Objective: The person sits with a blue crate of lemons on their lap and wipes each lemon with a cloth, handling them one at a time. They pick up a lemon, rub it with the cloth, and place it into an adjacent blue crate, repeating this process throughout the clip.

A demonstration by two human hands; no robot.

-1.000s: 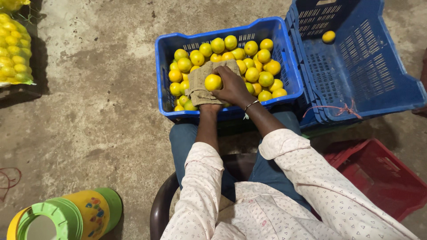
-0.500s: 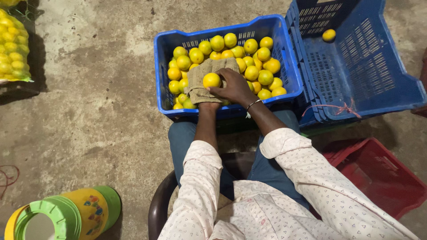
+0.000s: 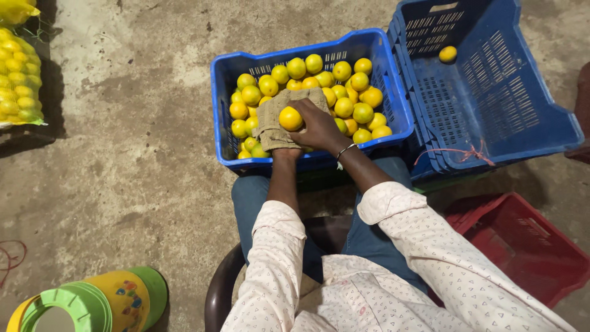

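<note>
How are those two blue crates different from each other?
The near crate is heaped with yellow-orange fruit, while the right crate holds a single fruit. The near crate sits level; the right one tilts and looks deeper. Both are blue slotted plastic.

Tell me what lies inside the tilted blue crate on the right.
Inside the tilted blue crate lies one yellow-orange fruit, resting against the slatted wall near its top. The rest of the visible interior is bare. More blue crates are nested beneath it, so their insides are hidden.
</note>
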